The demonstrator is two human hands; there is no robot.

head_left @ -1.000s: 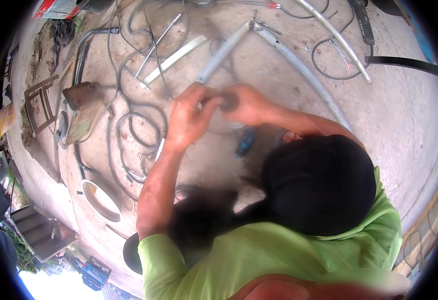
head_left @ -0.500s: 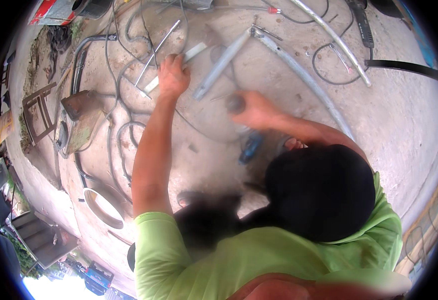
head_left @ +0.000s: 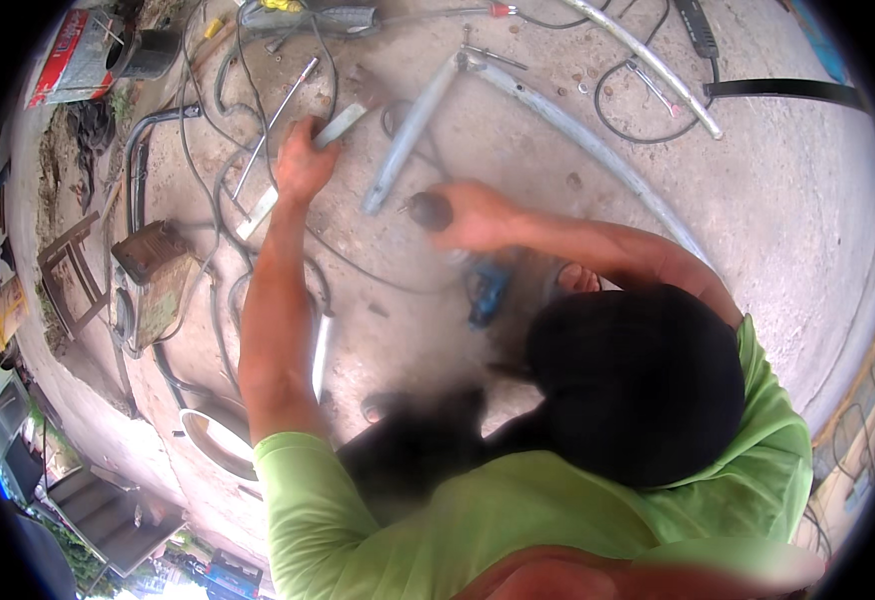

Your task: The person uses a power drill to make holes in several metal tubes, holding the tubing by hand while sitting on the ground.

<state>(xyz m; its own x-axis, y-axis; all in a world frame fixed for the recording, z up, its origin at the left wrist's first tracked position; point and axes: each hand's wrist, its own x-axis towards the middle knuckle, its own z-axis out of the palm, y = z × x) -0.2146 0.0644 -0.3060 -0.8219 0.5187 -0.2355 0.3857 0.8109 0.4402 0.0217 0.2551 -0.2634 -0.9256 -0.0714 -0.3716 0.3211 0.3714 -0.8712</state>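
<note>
My left hand [head_left: 306, 165] is closed over the middle of a flat, pale metal bar [head_left: 341, 124], whose ends stick out on both sides of it. A thin steel rod [head_left: 286, 110] lies just beyond that bar. In my right hand [head_left: 476, 215] is a dark, round-ended tool [head_left: 431, 210] with a thin tip pointing left. Its kind is blurred. Below the right hand sits a blue tool body [head_left: 488, 295]; I cannot tell whether it joins the held tool. Ahead of both hands, two grey metal tubes [head_left: 413, 135] meet in a V on the ground.
Cables [head_left: 193, 150] loop across the left side. A metal frame [head_left: 76, 275] and a white ring [head_left: 213, 435] lie further left. A long pipe [head_left: 648, 55], a wrench [head_left: 658, 92] and a black strip [head_left: 788, 90] lie at the far right. My foot [head_left: 578, 278] is close behind the right hand.
The view has shifted, so most things appear further left. The pale bar has slid slightly toward me under my left hand. A bright metal strip now shows beside my left forearm. The right hand keeps its tool.
</note>
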